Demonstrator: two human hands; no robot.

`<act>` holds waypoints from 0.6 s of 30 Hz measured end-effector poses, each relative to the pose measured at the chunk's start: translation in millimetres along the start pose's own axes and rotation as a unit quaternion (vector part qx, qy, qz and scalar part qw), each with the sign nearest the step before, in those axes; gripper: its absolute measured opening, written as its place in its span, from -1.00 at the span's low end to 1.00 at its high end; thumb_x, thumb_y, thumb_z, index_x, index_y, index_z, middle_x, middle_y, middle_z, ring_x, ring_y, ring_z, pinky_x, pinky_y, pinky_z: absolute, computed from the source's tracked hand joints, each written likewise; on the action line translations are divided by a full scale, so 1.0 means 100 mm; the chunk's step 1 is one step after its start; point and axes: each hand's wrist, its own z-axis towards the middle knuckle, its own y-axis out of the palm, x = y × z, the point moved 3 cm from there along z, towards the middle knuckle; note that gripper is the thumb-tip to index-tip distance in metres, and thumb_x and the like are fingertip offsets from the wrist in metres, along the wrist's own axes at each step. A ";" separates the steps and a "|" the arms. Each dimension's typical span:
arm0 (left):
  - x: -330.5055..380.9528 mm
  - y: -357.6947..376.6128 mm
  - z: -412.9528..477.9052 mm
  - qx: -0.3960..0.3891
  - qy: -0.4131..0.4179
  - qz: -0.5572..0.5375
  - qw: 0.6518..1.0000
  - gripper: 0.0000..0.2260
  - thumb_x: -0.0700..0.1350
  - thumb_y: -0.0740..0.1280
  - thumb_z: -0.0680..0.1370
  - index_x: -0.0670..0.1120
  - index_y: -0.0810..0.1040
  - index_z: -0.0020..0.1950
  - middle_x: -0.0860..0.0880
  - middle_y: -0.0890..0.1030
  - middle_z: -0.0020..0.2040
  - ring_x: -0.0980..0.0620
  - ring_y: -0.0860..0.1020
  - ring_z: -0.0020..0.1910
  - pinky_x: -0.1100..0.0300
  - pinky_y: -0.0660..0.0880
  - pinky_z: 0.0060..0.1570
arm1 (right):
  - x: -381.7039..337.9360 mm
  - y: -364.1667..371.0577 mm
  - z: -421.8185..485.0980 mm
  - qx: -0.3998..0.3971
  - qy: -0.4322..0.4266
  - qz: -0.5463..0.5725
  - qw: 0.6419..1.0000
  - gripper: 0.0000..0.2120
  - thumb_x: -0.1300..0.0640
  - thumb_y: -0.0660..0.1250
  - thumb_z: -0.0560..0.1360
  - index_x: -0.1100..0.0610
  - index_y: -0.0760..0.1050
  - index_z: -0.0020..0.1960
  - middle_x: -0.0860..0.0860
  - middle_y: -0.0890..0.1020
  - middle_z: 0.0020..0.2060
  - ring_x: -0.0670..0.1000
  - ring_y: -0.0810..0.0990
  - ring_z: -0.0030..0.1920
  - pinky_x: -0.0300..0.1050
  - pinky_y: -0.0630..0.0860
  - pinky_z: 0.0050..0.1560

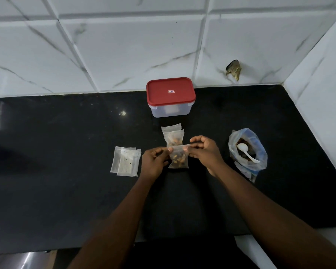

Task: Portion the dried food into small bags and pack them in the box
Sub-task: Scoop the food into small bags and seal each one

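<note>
Before the box (171, 109), small bag (179, 159) points mouth-first.

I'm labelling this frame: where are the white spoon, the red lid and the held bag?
white spoon (242, 147), head view, on its bowl.
red lid (163, 90), head view, middle of its top.
held bag (179, 158), head view, on its food-filled middle.

Open worktop (52, 136) stretches wide on the left and in front. Two filled small bags (174, 138) lie in the way to the lidded box (171, 98). Empty bags (125, 162) sit left of centre. The large open bag (261, 152) with its spoon (243, 147) crowds the right, near the side wall (318, 90).
</note>
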 end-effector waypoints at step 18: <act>0.05 -0.11 0.13 0.074 -0.007 0.068 0.995 -0.92 -0.19 0.42 0.61 -0.07 0.71 0.06 -0.01 0.74 -0.03 0.13 0.73 -0.11 0.30 0.64 -0.17 | -0.10 0.06 0.11 0.069 -0.036 -0.092 0.993 -0.76 0.24 0.49 0.47 -0.03 0.60 0.04 -0.09 0.71 -0.07 -0.15 0.68 -0.03 -0.21 0.65 0.03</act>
